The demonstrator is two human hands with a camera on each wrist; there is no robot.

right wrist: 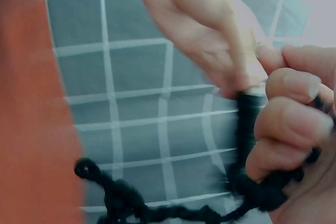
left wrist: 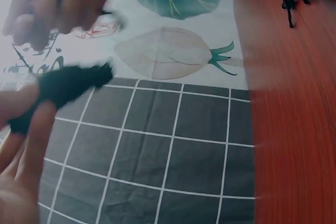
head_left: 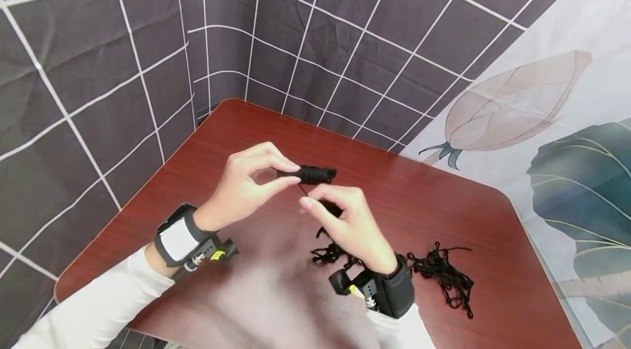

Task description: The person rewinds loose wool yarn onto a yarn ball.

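Note:
A short roll of black cord (head_left: pixel 317 175), wound in close turns, points to the right over the table. My left hand (head_left: pixel 241 187) pinches its near end between thumb and fingertips; in the left wrist view the wound roll (left wrist: pixel 68 83) sticks out past those fingers. Just below and to the right, my right hand (head_left: pixel 352 220) grips the loose cord, with a thin strand running up to the roll. Curled fingers (right wrist: pixel 291 119) close over the cord in the right wrist view, and a knotted length of cord (right wrist: pixel 178 213) trails from them.
A tangled heap of black cord (head_left: pixel 446 278) lies on the red-brown table (head_left: pixel 236 124) right of my right wrist. More loose loops (head_left: pixel 327 253) show under the right hand. Dark gridded cloth (head_left: pixel 315 31) and a white leaf-printed cloth (head_left: pixel 498 108) stand behind the table's edges.

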